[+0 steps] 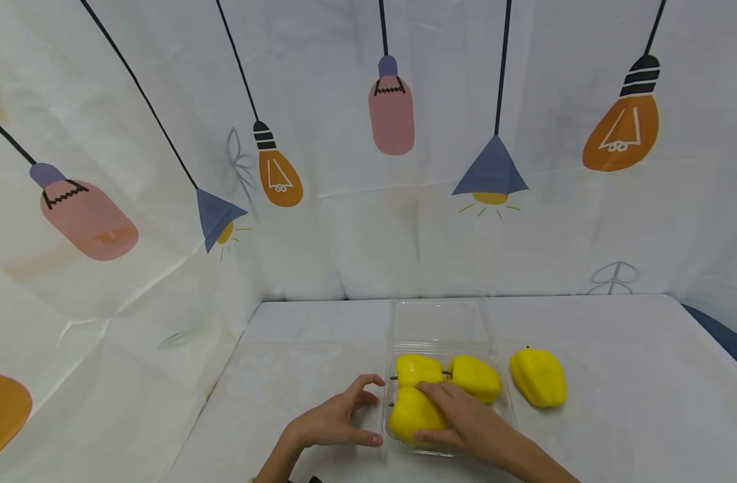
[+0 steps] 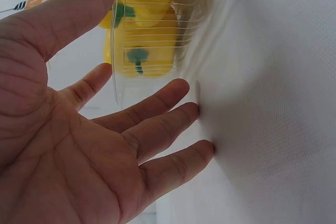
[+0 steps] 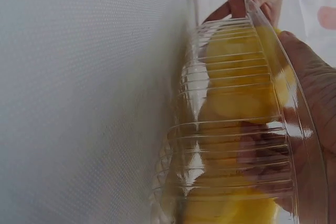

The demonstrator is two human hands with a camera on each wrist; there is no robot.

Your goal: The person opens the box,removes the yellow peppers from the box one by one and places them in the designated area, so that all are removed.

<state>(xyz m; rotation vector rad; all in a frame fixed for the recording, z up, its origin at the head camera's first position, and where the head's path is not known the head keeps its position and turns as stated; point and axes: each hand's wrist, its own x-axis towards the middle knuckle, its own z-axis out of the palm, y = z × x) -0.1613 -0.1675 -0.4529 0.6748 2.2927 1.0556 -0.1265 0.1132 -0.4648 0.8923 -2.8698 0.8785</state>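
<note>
Three yellow bell peppers show in the clear plastic box (image 1: 431,453) before you: the front pepper (image 1: 412,416) at its near left, the rear-left pepper (image 1: 419,367) just behind, and the rear-right pepper (image 1: 477,380) beside that one, its stem pointing left. Your right hand (image 1: 469,421) grasps the front pepper — fingers over its far side, thumb along its near side — and partly covers the box's near right portion, so what lies beneath cannot be told. Your left hand (image 1: 336,420) is free of any hold, its fingers spread and lightly bent at the box's left side; whether the thumb touches the wall is unclear. The left wrist view shows two green stems through the ribbed wall. The box's lid (image 1: 439,323) lies folded back, away from you. Right of the box, and apart from it, rests the loose pepper (image 1: 538,378), its stem end away from you. All stand upon a white-covered table (image 1: 621,396); beyond rises a white backdrop (image 1: 344,248) — printed with hanging lamps and bulbs in pink, blue and orange.
</note>
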